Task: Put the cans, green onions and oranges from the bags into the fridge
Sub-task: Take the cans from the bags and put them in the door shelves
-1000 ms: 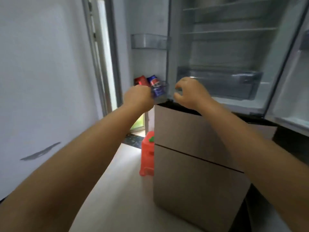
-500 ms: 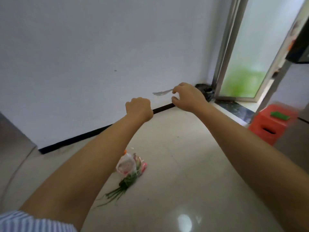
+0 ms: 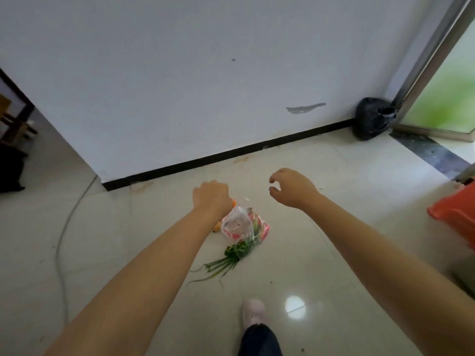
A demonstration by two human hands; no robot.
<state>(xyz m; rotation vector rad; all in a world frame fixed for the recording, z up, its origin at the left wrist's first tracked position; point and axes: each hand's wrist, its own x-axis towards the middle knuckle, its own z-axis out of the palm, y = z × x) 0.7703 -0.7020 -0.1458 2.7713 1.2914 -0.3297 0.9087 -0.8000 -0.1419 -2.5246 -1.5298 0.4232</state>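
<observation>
A clear plastic bag [image 3: 240, 223] with red print lies on the pale tiled floor in front of me. Green onions [image 3: 228, 256] stick out of its near end. Bits of orange [image 3: 233, 202] show at the bag's far-left side, partly behind my wrist. My left hand [image 3: 212, 197] hovers above the bag's far-left corner with its fingers curled under into a fist, and I see nothing in it. My right hand [image 3: 293, 187] hangs in the air to the right of the bag, fingers loosely curled and empty. The fridge and the cans are out of view.
A white wall with a black skirting board [image 3: 231, 152] runs across ahead. A black rubbish bag [image 3: 371, 119] sits in the corner by a glass door [image 3: 447, 96]. A red stool [image 3: 456, 218] stands at the right edge. A grey cable [image 3: 60, 242] trails on the left. My foot [image 3: 253, 312] is below.
My view has swung from the open fridge round and down to the floor. Both hands have left the fridge door shelf and dropped toward the bag, which now lies closer.
</observation>
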